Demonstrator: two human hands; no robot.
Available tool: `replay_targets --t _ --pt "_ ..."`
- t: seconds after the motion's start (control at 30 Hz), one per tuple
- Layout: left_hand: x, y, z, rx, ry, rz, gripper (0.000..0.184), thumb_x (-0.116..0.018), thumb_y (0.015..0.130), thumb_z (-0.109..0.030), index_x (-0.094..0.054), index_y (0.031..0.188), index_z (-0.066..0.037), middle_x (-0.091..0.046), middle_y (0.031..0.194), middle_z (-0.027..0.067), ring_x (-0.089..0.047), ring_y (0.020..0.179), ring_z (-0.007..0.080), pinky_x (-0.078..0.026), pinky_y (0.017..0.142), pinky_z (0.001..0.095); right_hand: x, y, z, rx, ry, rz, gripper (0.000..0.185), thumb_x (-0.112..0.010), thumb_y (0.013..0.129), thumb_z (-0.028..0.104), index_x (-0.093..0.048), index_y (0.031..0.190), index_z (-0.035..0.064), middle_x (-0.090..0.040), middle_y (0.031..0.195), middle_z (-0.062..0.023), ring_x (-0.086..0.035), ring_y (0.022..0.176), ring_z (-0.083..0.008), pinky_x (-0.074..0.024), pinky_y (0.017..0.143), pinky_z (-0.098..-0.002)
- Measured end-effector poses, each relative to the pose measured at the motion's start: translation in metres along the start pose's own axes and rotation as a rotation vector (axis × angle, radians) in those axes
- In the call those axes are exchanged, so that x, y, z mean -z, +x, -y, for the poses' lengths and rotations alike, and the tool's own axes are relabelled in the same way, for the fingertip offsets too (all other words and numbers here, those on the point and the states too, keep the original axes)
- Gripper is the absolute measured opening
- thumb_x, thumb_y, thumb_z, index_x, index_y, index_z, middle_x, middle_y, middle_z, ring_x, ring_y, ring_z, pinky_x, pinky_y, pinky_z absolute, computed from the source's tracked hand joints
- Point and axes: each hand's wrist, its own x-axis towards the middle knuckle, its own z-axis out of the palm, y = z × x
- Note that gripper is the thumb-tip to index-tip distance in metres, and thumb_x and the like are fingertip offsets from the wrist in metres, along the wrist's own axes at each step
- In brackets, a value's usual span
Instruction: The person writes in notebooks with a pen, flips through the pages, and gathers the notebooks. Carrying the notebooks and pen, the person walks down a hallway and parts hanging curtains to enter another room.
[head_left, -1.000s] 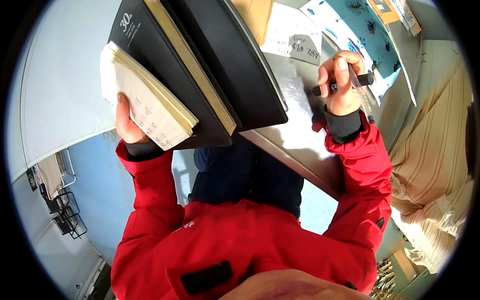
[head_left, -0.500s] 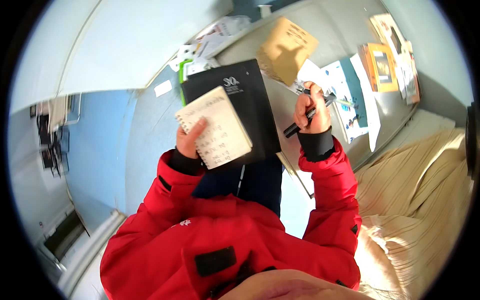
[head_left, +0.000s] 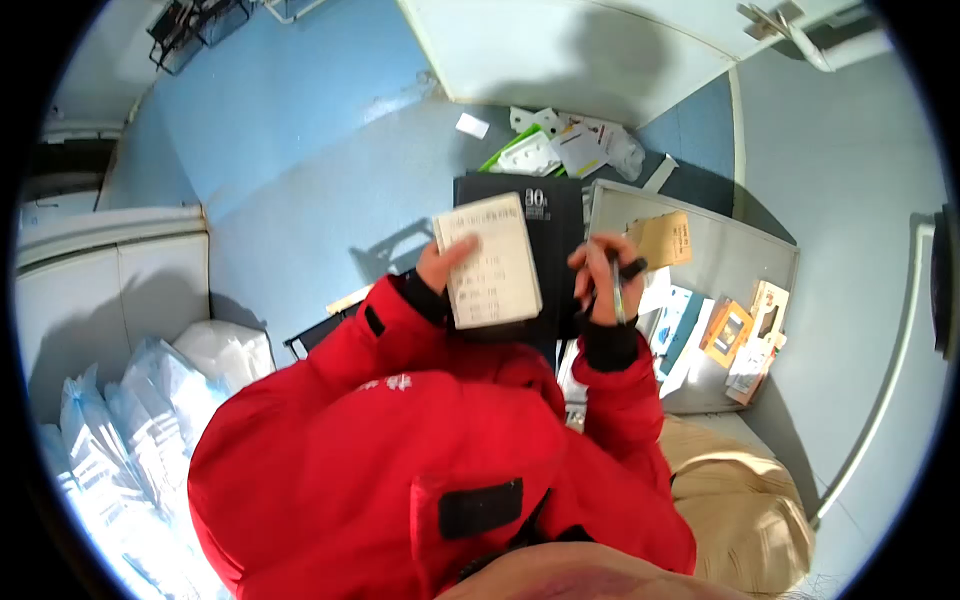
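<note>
My left hand (head_left: 443,264) grips the left edge of a small notebook (head_left: 497,275), its thumb lying on the page. Several lines of handwriting run down the cream paper, too small to read. Beneath the notebook lies a flat black case or folder (head_left: 557,240) with pale lettering near its top. To the right of it, my right hand (head_left: 600,280) is closed around a black marker (head_left: 633,268), whose dark end sticks out to the right. A thin, light greenish stick or pen (head_left: 618,298) shows along the same hand, partly covered by the fingers.
A grey metal table (head_left: 735,255) stands at the right, holding a brown envelope (head_left: 662,240), printed sheets (head_left: 680,325) and an orange box (head_left: 727,333). Papers and packaging (head_left: 560,145) lie beyond the case. Plastic-wrapped bundles (head_left: 150,430) are at the left; tan fabric (head_left: 740,490) is at lower right.
The camera view has swung, so more of the floor, the table and the left-hand bundles show. Both hands still hold their items; the marker now points differently in my right hand.
</note>
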Motion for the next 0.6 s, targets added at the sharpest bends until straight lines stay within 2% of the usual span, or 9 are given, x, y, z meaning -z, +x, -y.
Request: replay_targets --t 0.07,0.17,0.2,0.3,0.33,0.37,0.4,0.53,0.6 --pt "0.020 0.001 -0.024 0.039 -0.207 0.036 0.046 -0.060 0.092 -0.032 -0.052 0.125 0.000 -0.065 0.109 0.0128 -0.067 0.091 0.0229 -0.056 0.078 0.0352 -0.041 0.016 0.030 0.060 -0.203 0.119 0.024 -0.058 0.091 0.010 -0.054 0.114 0.0019 -0.064 0.090 -0.0102 -0.051 0.057 -0.0071 -0.0415 0.050 -0.0199" --pt "0.037 0.007 -0.077 -0.024 -0.365 0.166 0.058 -0.048 0.095 -0.047 -0.047 0.130 -0.002 -0.063 0.115 0.0136 -0.065 0.098 0.0249 -0.055 0.083 0.0368 -0.099 0.053 0.063 0.157 -0.456 0.262 0.021 -0.059 0.089 0.004 -0.056 0.110 0.0025 -0.063 0.089 -0.0060 -0.054 0.064 -0.0087 -0.0459 0.060 -0.0220" --pt "0.052 0.006 -0.105 -0.051 -0.413 0.222 0.062 -0.042 0.096 -0.052 -0.046 0.132 -0.002 -0.062 0.117 0.0141 -0.065 0.100 0.0255 -0.054 0.084 0.0374 -0.131 0.071 0.067 0.311 -0.638 0.346 0.021 -0.060 0.086 -0.001 -0.057 0.107 0.0025 -0.062 0.087 -0.0063 -0.058 0.071 -0.0110 -0.0482 0.065 -0.0244" --pt "0.099 0.000 -0.173 -0.223 -0.308 0.141 0.076 -0.023 0.095 -0.063 -0.043 0.135 -0.002 -0.058 0.124 0.0155 -0.061 0.109 0.0267 -0.051 0.091 0.0390 -0.227 0.102 0.075 0.705 -0.890 0.568 0.029 -0.061 0.077 -0.005 -0.060 0.104 0.0063 -0.063 0.091 -0.0105 -0.064 0.076 -0.0214 -0.0511 0.068 -0.0273" --pt "0.109 -0.003 -0.191 -0.359 -0.226 0.120 0.089 -0.010 0.090 -0.070 -0.041 0.137 -0.001 -0.055 0.127 0.0172 -0.058 0.113 0.0282 -0.048 0.095 0.0398 -0.257 0.107 0.077 0.682 -0.886 0.655 0.030 -0.061 0.076 -0.006 -0.060 0.103 0.0068 -0.063 0.091 -0.0106 -0.064 0.076 -0.0226 -0.0513 0.067 -0.0276" --pt "0.124 -0.007 -0.206 -0.419 -0.235 0.094 0.092 -0.009 0.088 -0.072 -0.041 0.137 -0.001 -0.055 0.127 0.0173 -0.058 0.113 0.0285 -0.048 0.095 0.0399 -0.285 0.109 0.078 0.652 -0.883 0.740 0.030 -0.061 0.075 -0.006 -0.061 0.102 0.0072 -0.062 0.091 -0.0108 -0.064 0.077 -0.0237 -0.0515 0.067 -0.0279" --pt "0.089 0.006 -0.186 -0.471 -0.210 0.053 0.095 -0.008 0.087 -0.074 -0.041 0.137 -0.001 -0.055 0.127 0.0174 -0.058 0.113 0.0288 -0.048 0.095 0.0399 -0.245 0.119 0.087 0.620 -0.847 0.813 0.031 -0.061 0.074 -0.006 -0.061 0.102 0.0077 -0.062 0.091 -0.0109 -0.064 0.077 -0.0249 -0.0517 0.066 -0.0282" --pt "0.075 0.016 -0.188 -0.647 -0.313 -0.028 0.105 -0.006 0.079 -0.082 -0.040 0.138 -0.001 -0.055 0.128 0.0178 -0.057 0.114 0.0303 -0.047 0.097 0.0412 -0.257 0.133 0.084 0.702 -0.863 0.933 0.028 -0.062 0.074 -0.002 -0.061 0.098 0.0121 -0.062 0.090 -0.0057 -0.063 0.072 -0.0265 -0.0486 0.058 -0.0319" --pt "0.066 0.023 -0.182 -0.699 -0.417 -0.052 0.106 -0.007 0.079 -0.082 -0.039 0.138 -0.001 -0.054 0.129 0.0179 -0.056 0.116 0.0311 -0.046 0.098 0.0421 -0.259 0.146 0.086 0.777 -0.811 1.036 0.024 -0.063 0.077 -0.003 -0.061 0.098 0.0091 -0.064 0.090 -0.0083 -0.063 0.072 -0.0247 -0.0492 0.061 -0.0294"
